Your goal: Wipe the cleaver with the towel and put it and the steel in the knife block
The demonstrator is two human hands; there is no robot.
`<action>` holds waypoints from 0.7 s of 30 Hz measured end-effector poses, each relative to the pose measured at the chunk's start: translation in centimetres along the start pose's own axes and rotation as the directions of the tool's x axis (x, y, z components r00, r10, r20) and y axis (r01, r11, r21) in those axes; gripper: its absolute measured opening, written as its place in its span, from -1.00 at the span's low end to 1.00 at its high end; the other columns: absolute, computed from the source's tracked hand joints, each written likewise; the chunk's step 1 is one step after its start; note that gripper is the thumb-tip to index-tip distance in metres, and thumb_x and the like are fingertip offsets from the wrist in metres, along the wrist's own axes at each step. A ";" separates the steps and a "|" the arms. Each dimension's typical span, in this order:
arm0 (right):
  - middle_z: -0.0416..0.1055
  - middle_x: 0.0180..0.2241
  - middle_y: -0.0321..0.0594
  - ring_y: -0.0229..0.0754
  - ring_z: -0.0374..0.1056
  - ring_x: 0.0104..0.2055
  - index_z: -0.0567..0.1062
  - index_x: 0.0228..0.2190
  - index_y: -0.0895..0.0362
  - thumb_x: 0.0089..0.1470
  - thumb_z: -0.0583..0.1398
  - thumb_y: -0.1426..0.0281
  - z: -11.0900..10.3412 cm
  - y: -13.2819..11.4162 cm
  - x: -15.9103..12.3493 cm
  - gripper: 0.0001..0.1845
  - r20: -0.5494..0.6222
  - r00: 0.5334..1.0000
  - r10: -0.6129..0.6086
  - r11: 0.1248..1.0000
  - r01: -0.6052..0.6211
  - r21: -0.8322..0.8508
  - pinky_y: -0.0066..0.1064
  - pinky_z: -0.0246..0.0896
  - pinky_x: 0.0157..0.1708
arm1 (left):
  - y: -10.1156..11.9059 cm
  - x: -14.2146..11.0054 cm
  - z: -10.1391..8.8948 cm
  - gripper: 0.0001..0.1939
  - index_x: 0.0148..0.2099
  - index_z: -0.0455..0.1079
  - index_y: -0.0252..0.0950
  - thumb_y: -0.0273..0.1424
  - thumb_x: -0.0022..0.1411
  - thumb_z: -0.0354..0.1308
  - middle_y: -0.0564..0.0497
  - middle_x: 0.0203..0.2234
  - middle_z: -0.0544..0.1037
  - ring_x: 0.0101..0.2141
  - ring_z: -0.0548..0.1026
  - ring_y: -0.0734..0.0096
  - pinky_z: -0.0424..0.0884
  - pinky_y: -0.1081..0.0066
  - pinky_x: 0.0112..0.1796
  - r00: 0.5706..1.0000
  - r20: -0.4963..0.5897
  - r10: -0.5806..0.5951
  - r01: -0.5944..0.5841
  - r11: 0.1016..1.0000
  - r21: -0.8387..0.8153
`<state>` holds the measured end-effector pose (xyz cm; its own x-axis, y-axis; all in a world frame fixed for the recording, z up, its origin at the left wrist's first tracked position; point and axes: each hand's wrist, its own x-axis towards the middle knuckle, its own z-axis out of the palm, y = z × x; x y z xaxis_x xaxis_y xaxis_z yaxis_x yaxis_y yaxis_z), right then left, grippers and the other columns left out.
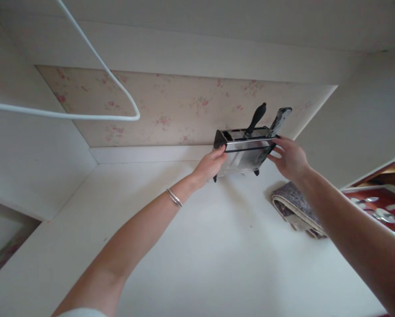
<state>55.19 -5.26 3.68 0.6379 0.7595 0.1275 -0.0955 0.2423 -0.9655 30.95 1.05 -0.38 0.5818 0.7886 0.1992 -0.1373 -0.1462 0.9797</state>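
A knife block (242,160) with clear sides, a slotted metal-and-black top and small black feet is at the back of the white surface, near the wall. Two handles stick up from its slots: a slim black one (257,116) and a wider, speckled one (281,118). My left hand (210,165) grips the block's left end, thumb near the top edge. On the right end, my right hand (290,158) has its fingers closed against the corner. Whether the feet touch the surface I cannot tell.
A folded cloth (293,207) lies under my right forearm. Behind runs a floral-papered wall (171,110), with a white side panel (359,119) at right. A bent white rod (118,88) crosses the upper left. Shiny metal items (384,215) sit on something red at far right.
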 end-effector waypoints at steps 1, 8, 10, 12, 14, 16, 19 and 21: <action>0.35 -0.27 -0.36 -0.27 0.25 -0.22 0.42 -0.31 0.03 -0.27 0.29 0.41 -0.8 -0.2 0.7 -0.64 -0.029 1.000 -0.008 1.000 0.008 -0.002 -0.44 0.19 -0.37 | -0.2 0.8 1.1 -0.48 0.26 0.18 -0.17 -0.30 0.26 0.06 0.07 0.25 0.18 0.23 0.17 0.30 -0.01 0.29 0.22 1.000 0.013 0.008 -0.008 1.000 0.015; 0.33 -0.21 -0.28 -0.30 0.23 -0.24 0.37 -0.30 0.08 -0.17 0.17 0.47 -5.2 -0.1 4.1 -0.72 -0.186 0.979 -0.078 0.991 0.055 -0.124 -0.41 0.16 -0.33 | -2.2 4.7 7.6 -0.42 0.34 -0.01 -0.24 -0.45 0.29 -0.11 0.06 0.32 -0.06 0.30 -0.10 0.47 -0.24 0.37 0.25 0.995 0.100 0.019 -0.025 0.998 0.055; 0.33 -0.18 -0.23 -0.28 0.23 -0.23 0.35 -0.31 0.10 -0.16 0.13 0.47 -6.2 0.1 4.7 -0.74 -0.207 0.976 -0.070 0.990 0.042 -0.137 -0.40 0.17 -0.33 | -3.2 5.3 8.7 -0.36 0.36 -0.08 -0.27 -0.48 0.25 -0.08 0.03 0.33 -0.12 0.31 -0.14 0.45 -0.25 0.35 0.25 0.990 0.140 0.011 -0.018 0.999 0.048; 0.34 -0.16 -0.20 -0.27 0.23 -0.23 0.33 -0.35 0.10 -0.18 0.08 0.49 -7.1 0.4 5.1 -0.76 -0.225 0.972 -0.062 0.988 0.029 -0.149 -0.41 0.17 -0.33 | -4.1 5.7 9.6 -0.25 0.37 -0.13 -0.23 -0.52 0.16 -0.01 0.04 0.34 -0.18 0.31 -0.17 0.41 -0.24 0.30 0.26 0.982 0.187 0.004 -0.012 0.999 0.043; 0.34 -0.14 -0.18 -0.27 0.23 -0.23 0.31 -0.38 0.11 -0.22 0.03 0.52 -7.8 0.7 5.5 -0.75 -0.242 0.969 -0.052 0.987 0.013 -0.161 -0.43 0.18 -0.34 | -4.9 5.9 10.3 -0.13 0.38 -0.18 -0.20 -0.56 0.06 0.05 0.04 0.34 -0.23 0.31 -0.19 0.37 -0.20 0.28 0.26 0.973 0.230 -0.001 -0.009 0.999 0.044; 0.35 -0.13 -0.18 -0.28 0.23 -0.24 0.29 -0.41 0.10 -0.26 0.00 0.53 -8.3 1.1 5.6 -0.75 -0.255 0.966 -0.044 0.984 -0.002 -0.177 -0.43 0.18 -0.35 | -5.3 6.1 10.8 -0.08 0.38 -0.21 -0.23 -0.58 0.01 0.07 0.02 0.34 -0.28 0.32 -0.21 0.33 -0.16 0.31 0.25 0.966 0.260 -0.004 -0.010 0.998 0.054; 0.34 -0.13 -0.17 -0.28 0.25 -0.26 0.23 -0.46 0.10 -0.29 -0.04 0.53 -9.1 1.7 5.7 -0.78 -0.268 0.962 -0.056 0.973 -0.008 -0.232 -0.40 0.20 -0.34 | -5.4 6.5 11.3 -0.04 0.39 -0.28 -0.27 -0.61 -0.02 0.06 -0.01 0.35 -0.34 0.32 -0.24 0.30 -0.14 0.33 0.25 0.954 0.299 -0.014 -0.014 0.996 0.088; 0.34 -0.15 -0.18 -0.28 0.27 -0.27 0.21 -0.48 0.10 -0.29 -0.05 0.52 -9.5 1.9 5.7 -0.80 -0.265 0.960 -0.088 0.951 0.002 -0.308 -0.38 0.20 -0.33 | -5.3 6.8 11.3 0.01 0.39 -0.34 -0.28 -0.64 -0.05 0.05 -0.03 0.34 -0.40 0.32 -0.27 0.29 -0.15 0.31 0.25 0.943 0.333 -0.024 -0.018 0.993 0.121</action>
<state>65.93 -6.19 0.41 0.8235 0.5478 0.1473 0.1462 0.0459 -0.9882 44.71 0.47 -3.91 0.8183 0.5483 0.1724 -0.0496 -0.2314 0.9716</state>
